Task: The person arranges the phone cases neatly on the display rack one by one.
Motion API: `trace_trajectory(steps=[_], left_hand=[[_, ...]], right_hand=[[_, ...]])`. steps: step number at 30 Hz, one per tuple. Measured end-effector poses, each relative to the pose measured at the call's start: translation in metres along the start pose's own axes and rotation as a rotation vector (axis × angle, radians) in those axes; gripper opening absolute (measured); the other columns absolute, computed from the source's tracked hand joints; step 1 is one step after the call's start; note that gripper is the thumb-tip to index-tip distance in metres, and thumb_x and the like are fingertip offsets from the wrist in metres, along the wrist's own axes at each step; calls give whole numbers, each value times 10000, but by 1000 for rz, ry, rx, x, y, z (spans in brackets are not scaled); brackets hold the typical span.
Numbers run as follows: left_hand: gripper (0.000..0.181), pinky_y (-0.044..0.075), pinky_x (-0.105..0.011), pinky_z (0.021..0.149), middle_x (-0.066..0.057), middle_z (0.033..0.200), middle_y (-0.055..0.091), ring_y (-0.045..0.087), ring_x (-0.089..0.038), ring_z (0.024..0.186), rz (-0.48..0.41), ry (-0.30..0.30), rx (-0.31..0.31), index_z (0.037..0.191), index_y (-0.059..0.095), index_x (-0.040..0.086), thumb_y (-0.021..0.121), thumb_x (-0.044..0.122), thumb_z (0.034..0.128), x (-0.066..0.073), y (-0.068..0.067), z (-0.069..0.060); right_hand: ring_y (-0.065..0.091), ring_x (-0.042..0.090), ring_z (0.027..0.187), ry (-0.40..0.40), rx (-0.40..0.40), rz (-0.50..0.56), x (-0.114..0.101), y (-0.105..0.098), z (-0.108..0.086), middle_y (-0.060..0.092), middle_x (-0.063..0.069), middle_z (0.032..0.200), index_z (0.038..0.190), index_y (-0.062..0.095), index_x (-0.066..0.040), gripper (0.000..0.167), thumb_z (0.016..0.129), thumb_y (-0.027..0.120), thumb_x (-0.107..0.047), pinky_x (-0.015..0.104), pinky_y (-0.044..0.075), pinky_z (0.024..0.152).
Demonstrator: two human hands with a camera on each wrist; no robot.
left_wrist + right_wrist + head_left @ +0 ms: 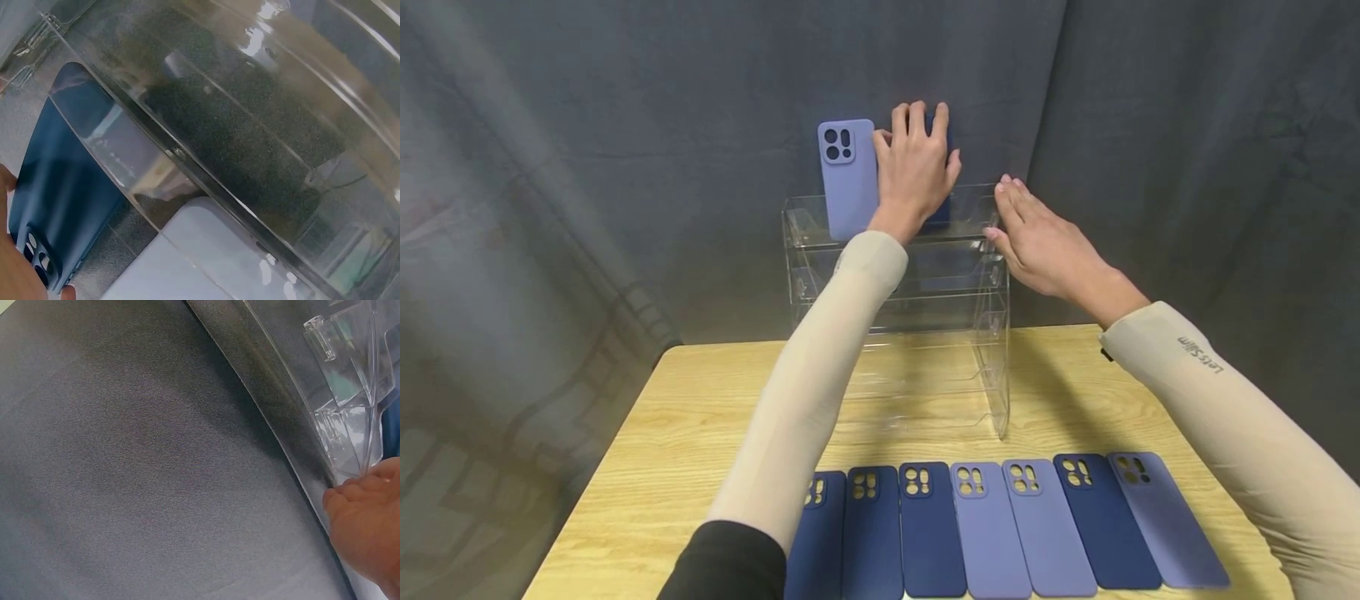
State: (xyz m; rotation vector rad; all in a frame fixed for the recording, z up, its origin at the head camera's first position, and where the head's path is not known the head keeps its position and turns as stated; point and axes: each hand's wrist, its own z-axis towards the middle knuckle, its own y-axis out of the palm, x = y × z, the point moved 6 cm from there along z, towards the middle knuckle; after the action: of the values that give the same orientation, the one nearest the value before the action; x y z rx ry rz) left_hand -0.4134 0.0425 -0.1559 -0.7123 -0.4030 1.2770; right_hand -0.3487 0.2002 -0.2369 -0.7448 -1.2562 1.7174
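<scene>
A dark blue phone case (65, 169) stands on the top tier of a clear acrylic rack (1002, 358). My left hand (916, 171) grips this case by its upper end, with fingers and thumb at its edges. Most of the case is hidden behind that hand in the head view. Just left of it, a lavender phone case (850, 196) leans upright on the same tier. At the rack's upper right corner, my right hand (1045, 246) rests with straight fingers against the side panel.
On the wooden table (700, 408), a row of dark blue and lavender phone cases (931, 533) lies flat in front of the rack, partly covered by the left sleeve. A grey curtain (700, 167) hangs close behind the rack. The rack's lower tiers are see-through.
</scene>
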Motion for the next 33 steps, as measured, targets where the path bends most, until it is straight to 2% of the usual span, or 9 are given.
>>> trace_trajectory(steps=[8, 14, 22, 27, 33], left_hand=[[612, 404, -543, 1097, -117, 1606, 476, 365, -336, 1530, -1, 47, 17, 1606, 438, 249, 446, 548, 1071, -6, -9, -3], [571, 382, -546, 1157, -127, 1586, 476, 359, -345, 1528, -37, 77, 34, 1560, 502, 215, 421, 516, 1082, -17, -22, -8], [531, 379, -551, 1140, -119, 1542, 483, 373, -351, 1497, -76, 93, -9, 1513, 527, 174, 439, 473, 1083, -36, -41, -20], [505, 402, -529, 1092, -132, 1486, 526, 442, -347, 1428, -166, 87, 0, 1459, 568, 147, 487, 460, 1070, -53, -54, -40], [444, 442, -540, 987, -173, 1329, 610, 549, -378, 1269, -262, 85, 69, 1347, 642, 106, 585, 411, 1029, -86, -69, -81]], right_hand=[[26, 374, 1658, -1, -8, 1, 2, 0, 2, -49, 185, 1761, 1664, 6, 18, 738, 1139, 197, -464, 575, 169, 1323], [7, 380, 1655, -1, -15, 13, 5, 0, 1, -76, 179, 1757, 1662, -13, 18, 742, 1138, 176, -472, 576, 146, 1327], [-10, 373, 1656, 2, -16, 23, 10, -2, 3, -94, 164, 1757, 1663, -27, 10, 748, 1134, 156, -486, 569, 124, 1332], [-37, 361, 1657, 4, -29, 29, 10, -1, 2, -122, 149, 1754, 1662, -43, 6, 746, 1134, 148, -485, 565, 111, 1336], [-36, 357, 1658, 2, -31, 33, 9, -1, 1, -126, 141, 1755, 1664, -45, 0, 745, 1133, 145, -487, 566, 112, 1335]])
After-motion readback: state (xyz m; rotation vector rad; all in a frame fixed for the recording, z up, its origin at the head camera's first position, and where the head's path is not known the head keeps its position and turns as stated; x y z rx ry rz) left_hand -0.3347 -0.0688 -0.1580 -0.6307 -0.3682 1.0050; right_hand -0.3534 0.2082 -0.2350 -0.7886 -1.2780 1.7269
